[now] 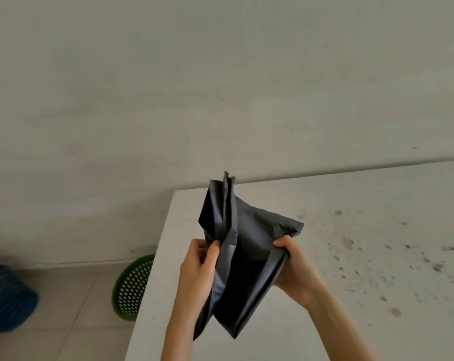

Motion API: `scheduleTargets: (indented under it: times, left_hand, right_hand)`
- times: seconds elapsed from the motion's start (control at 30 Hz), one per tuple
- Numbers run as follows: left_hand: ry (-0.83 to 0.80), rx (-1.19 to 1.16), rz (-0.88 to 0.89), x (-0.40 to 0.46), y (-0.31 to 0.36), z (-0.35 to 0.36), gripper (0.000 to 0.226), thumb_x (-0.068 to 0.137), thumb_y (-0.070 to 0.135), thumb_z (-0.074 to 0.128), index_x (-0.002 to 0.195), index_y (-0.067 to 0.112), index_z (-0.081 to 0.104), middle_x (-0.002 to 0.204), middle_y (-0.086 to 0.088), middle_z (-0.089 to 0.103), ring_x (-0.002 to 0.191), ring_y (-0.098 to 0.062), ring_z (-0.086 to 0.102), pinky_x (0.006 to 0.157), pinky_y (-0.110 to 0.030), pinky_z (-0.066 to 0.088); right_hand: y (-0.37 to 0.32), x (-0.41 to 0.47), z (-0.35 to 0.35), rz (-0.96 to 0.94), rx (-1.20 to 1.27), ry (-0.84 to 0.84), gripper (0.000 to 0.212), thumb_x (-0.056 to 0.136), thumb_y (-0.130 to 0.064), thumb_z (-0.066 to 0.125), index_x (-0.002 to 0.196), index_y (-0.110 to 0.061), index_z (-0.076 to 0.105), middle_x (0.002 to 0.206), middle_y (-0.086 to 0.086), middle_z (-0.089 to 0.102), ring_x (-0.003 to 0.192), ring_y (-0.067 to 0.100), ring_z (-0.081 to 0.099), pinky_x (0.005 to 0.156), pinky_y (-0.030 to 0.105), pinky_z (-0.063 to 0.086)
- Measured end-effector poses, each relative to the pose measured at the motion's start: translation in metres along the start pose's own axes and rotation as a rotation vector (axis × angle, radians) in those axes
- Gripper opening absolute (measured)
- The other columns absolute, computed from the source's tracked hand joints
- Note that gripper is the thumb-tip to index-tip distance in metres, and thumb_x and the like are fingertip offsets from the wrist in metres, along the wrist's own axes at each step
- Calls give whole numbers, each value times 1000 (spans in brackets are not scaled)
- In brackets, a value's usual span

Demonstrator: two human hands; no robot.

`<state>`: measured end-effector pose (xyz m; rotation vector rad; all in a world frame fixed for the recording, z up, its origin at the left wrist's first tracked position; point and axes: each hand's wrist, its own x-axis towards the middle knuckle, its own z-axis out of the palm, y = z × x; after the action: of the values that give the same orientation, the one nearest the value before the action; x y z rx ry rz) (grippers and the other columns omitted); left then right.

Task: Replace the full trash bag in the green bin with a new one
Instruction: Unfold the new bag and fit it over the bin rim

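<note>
Above the pale, speckled counter (351,230), the left hand (198,272) and right hand (295,267) each pinch a side of the black trash bag (246,256), its folded top pointing to twelve o'clock, while the green bin (132,287) sits on the floor at nine o'clock.

Single head view, looking forward and down, close over white counter (351,230); wall (168,87) beyond.

A plain utility corner of a home is showing: a stained white worktop (351,230) is standing against a bare wall (168,87), with a green bin (132,287) sitting on the tiled floor (72,308).
</note>
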<state>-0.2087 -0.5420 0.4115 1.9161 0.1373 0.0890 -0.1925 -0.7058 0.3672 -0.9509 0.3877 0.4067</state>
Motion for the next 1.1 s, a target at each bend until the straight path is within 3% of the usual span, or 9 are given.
scheduleTargets:
  times: [0.1, 0.23, 0.4, 0.5, 0.6, 0.67, 0.77, 0.97, 1.1]
  left_hand:
    - [35, 73, 58, 6, -16, -21, 13, 92, 25, 49, 104, 29, 50, 88, 18, 59, 84, 2, 57, 62, 3, 41]
    - [275, 128, 78, 7, -33, -57, 14, 92, 17, 49, 92, 7, 59, 71, 7, 57, 72, -11, 57, 59, -3, 40]
    - [549, -29, 2, 9, -56, -114, 16, 91, 17, 52, 84, 3, 57, 73, -6, 61, 77, -23, 58, 66, -23, 41]
    - [601, -101, 26, 15, -70, -151, 13, 90, 16, 53, 93, 5, 59, 84, -5, 63, 87, -22, 60, 67, -21, 43]
    - [554, -100, 37, 26, -85, -189, 25, 90, 18, 53, 110, 3, 58, 99, -5, 66, 99, -18, 61, 76, -14, 47]
    - [450, -86, 66, 33, -98, -217, 33, 90, 22, 54, 120, 8, 54, 113, -4, 65, 110, -16, 59, 92, -25, 48]
    - [299, -33, 66, 38, -112, -262, 37, 89, 30, 53, 125, 18, 50, 121, 1, 62, 115, -13, 56, 101, -36, 46]
    - [60, -157, -10, 37, -133, -339, 25, 95, 35, 36, 117, 31, 47, 114, 8, 60, 114, -10, 54, 99, -27, 42]
    - [139, -355, -146, 54, -147, -374, 13, 96, 33, 36, 90, 26, 45, 88, 13, 53, 89, -6, 50, 86, -24, 39]
  right_hand:
    - [10, 12, 36, 25, -125, -88, 24, 86, -22, 48, 100, -7, 61, 103, 19, 67, 97, 33, 60, 86, 44, 48]
    - [27, 25, 79, -5, -269, -134, 19, 90, -15, 46, 92, -6, 62, 90, 12, 66, 81, 25, 60, 69, 30, 47]
    - [53, 43, 132, -147, -447, -59, 32, 90, -16, 54, 121, -5, 50, 108, 10, 64, 94, 23, 63, 79, 35, 53]
    - [66, 46, 170, -257, -450, -11, 53, 92, -28, 52, 139, -25, 27, 122, 12, 57, 106, 28, 60, 94, 45, 50]
    - [90, 41, 216, -412, -428, -72, 48, 93, -36, 47, 137, -39, 26, 113, 7, 60, 103, 22, 62, 95, 43, 50]
    - [116, 37, 248, -457, -407, -141, 37, 89, -42, 48, 125, -39, 39, 115, 2, 60, 103, 17, 62, 92, 38, 52]
    - [155, 38, 296, -468, -426, -171, 57, 72, -57, 56, 124, -44, 37, 126, -3, 55, 113, 15, 58, 97, 40, 50]
    - [212, 48, 361, -508, -661, -4, 28, 88, -26, 59, 113, -28, 48, 99, -16, 59, 94, 4, 61, 69, 10, 51]
    - [222, 70, 376, -452, -613, 149, 9, 93, -17, 51, 99, -18, 56, 93, 0, 64, 93, 18, 62, 72, 22, 50]
